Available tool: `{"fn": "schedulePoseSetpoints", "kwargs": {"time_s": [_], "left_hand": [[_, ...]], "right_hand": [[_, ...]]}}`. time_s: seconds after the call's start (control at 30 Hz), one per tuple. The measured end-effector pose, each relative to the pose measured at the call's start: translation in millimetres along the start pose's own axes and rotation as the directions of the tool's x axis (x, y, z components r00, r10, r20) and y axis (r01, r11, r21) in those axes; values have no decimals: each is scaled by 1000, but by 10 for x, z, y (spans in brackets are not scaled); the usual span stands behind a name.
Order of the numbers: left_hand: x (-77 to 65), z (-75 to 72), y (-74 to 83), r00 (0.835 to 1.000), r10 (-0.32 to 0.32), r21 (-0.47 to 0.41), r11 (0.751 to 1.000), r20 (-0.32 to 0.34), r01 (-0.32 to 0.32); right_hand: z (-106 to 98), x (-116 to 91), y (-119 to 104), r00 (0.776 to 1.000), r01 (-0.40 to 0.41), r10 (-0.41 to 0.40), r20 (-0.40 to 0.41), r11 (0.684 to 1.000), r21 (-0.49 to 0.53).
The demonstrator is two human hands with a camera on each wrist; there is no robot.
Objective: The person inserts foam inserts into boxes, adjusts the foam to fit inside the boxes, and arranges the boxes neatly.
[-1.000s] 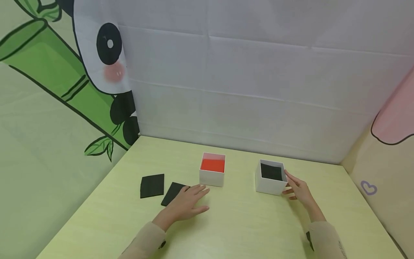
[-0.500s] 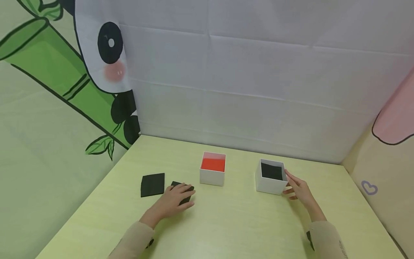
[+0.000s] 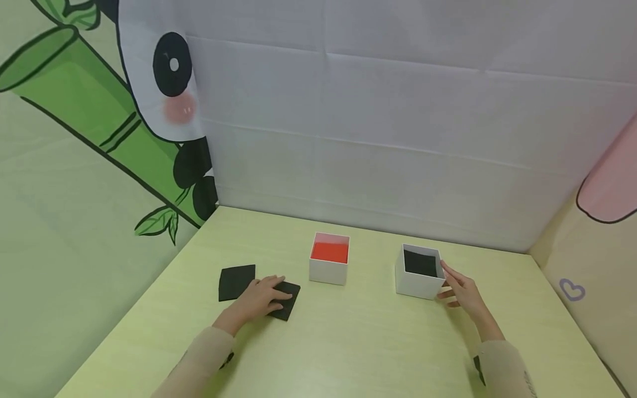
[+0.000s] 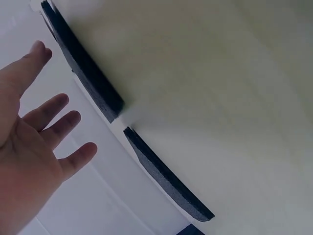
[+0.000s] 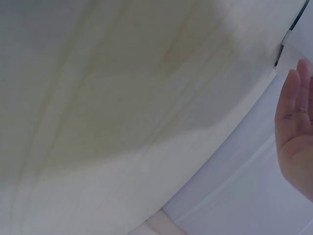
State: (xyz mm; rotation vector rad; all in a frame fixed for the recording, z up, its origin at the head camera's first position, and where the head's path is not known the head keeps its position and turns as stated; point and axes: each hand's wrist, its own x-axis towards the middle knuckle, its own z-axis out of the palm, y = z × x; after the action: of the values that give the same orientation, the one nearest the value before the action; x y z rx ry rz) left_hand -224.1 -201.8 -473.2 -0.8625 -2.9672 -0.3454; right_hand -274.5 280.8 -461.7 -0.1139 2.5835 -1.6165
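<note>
My left hand (image 3: 256, 299) is over the nearer black square (image 3: 287, 303), covering its left part, with fingers spread. In the left wrist view the fingers of the left hand (image 4: 36, 134) look apart from the two thick black slabs. The other black square (image 3: 236, 281) lies flat just beyond that hand. At the right, my right hand (image 3: 463, 288) rests its fingertips against the right side of a white box (image 3: 420, 286), which has a black piece (image 3: 420, 263) inside. The right wrist view shows only part of the right hand (image 5: 296, 132), its fingers fairly straight.
A second white box (image 3: 328, 272) with a red piece (image 3: 330, 252) inside stands between the squares and the first box. Both boxes are on the pale yellow table (image 3: 348, 342). Behind it hangs a white cloth backdrop (image 3: 373, 121), with printed side walls.
My left hand has moved left across the nearer black square, uncovering its right part. The right hand stays at the white box.
</note>
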Motion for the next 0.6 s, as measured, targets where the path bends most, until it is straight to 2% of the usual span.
{"fn": "schedulePoseSetpoints", "kwargs": {"time_s": [0.37,0.6], "left_hand": [[76,-6,-144,996,-39,-73,996,78,44],[125,22,-214,986,-104,-148,981,129,123]], "right_hand": [[32,-28,14,1000,-18,19,-2,1000,2],[49,-47,24,1000,-22,22,-3,1000,3]]}}
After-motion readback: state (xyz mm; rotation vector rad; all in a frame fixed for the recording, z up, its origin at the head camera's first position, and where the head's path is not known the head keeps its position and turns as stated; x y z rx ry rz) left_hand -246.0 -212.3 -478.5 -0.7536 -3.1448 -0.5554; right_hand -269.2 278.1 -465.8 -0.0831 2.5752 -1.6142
